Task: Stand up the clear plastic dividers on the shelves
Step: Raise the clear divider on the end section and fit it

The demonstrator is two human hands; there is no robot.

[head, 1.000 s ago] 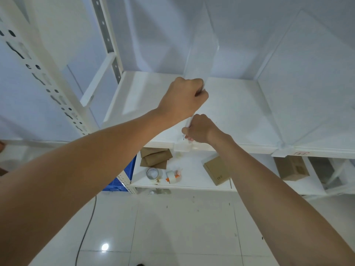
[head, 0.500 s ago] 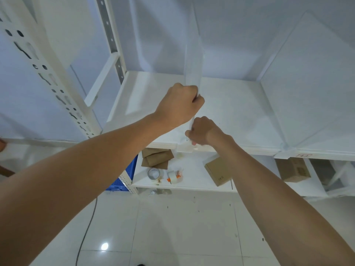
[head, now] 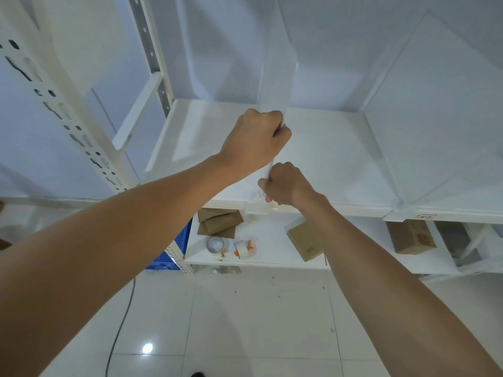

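The clear plastic divider [head: 276, 77] stands on edge on the upper shelf [head: 340, 148], close to upright. Its long axis runs straight back from the shelf's front lip toward the rear wall, so it points directly away from the person. Both hands are on its near vertical edge, one above the other. The left hand [head: 254, 140] is the higher one, fist curled round the edge partway up the sheet. The right hand [head: 283, 183] is below it, fingers curled and pinching the bottom corner just above the lip, where a clear clip [head: 258, 207] sits on the shelf front. From here I cannot tell whether the foot of the sheet is seated in that clip. To my eye the next move turns on that low corner, so the right hand is nearer the work while the left only steadies the top. Well off to the right, a second divider [head: 435, 104] is already up, also fixed at the lip. On the lower shelf lie a cardboard box [head: 304, 240] and two tape rolls [head: 215, 244].
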